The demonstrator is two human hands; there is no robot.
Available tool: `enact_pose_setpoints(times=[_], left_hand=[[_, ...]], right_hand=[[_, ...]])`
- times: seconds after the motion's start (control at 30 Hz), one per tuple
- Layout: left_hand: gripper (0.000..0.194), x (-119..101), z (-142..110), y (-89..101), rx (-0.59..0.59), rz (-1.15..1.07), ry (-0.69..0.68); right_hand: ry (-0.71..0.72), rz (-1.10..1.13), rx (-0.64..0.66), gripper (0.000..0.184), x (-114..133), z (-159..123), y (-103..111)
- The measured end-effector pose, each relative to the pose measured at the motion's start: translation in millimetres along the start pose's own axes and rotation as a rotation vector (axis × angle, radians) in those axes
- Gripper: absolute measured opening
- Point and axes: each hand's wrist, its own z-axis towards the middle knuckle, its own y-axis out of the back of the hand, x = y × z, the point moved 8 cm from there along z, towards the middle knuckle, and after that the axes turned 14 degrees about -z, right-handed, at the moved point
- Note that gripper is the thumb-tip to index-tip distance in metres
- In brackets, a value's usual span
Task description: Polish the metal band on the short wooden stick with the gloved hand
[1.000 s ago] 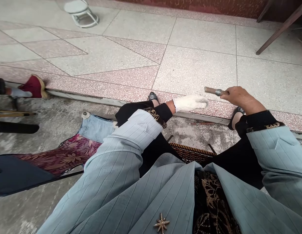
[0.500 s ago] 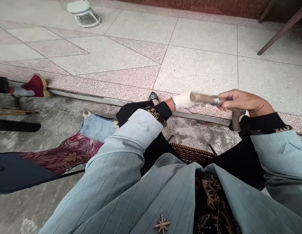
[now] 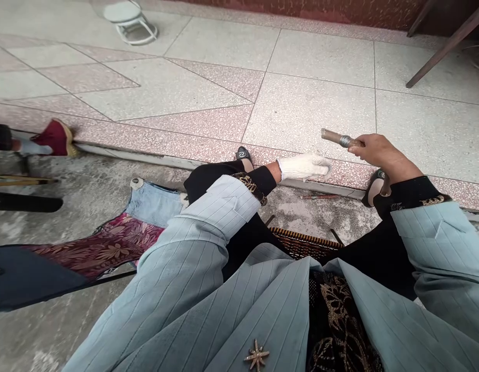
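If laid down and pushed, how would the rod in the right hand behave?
The rod is probably stiff: it juts straight from the right hand without sagging. It may roll, since its visible part looks round, though perhaps unevenly, given the bulging silvery band.

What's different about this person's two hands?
The left hand wears a whitish glove, while the right hand is bare. The right hand grips a short stick with a silvery band around it; whether the left hand holds anything is unclear. Both hands come out of black cuffs and pale blue sleeves.
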Motion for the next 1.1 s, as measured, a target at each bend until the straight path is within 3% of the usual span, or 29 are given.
enact_pose_setpoints(times=[0.13,0.23,0.33,0.43,0.5,0.57,0.67,0.73,0.83,0.9,1.1], left_hand=[[0.017,-3,-3,2.1,-0.058,0.002,0.005],[0.021,0,1,8.5,-0.092,0.006,0.028],[0.023,6,8,18.5,-0.099,-0.004,0.033],[0.022,12,12,25.5,-0.078,-0.068,0.013],[0.023,14,12,26.0,-0.062,-0.141,-0.008],[0.024,15,12,23.3,-0.053,-0.202,-0.024],[0.027,12,14,13.9,-0.015,-0.292,-0.078],[0.030,10,16,5.5,0.041,-0.362,-0.118],[0.027,14,19,-5.9,0.116,-0.370,-0.091],[0.026,14,18,-8.5,0.113,-0.310,-0.066],[0.024,-3,7,-2.5,0.021,-0.136,-0.055]], right_hand=[[0.101,-0.254,0.182,0.035,11,-1,-24],[0.234,-0.298,0.392,0.030,23,-11,-47],[0.469,-0.207,0.587,0.026,44,-32,-60],[0.687,0.007,0.698,0.032,63,-56,-52],[0.735,0.193,0.666,0.038,67,-63,-34],[0.670,0.405,0.520,0.038,61,-57,-10],[0.397,0.743,0.183,0.029,30,-35,22],[0.200,0.841,0.025,0.024,7,-24,28],[-0.021,0.737,-0.089,0.020,-18,-11,23],[-0.095,0.567,-0.111,0.018,-26,-3,18],[-0.011,-0.015,-0.037,0.030,-14,9,-3]])
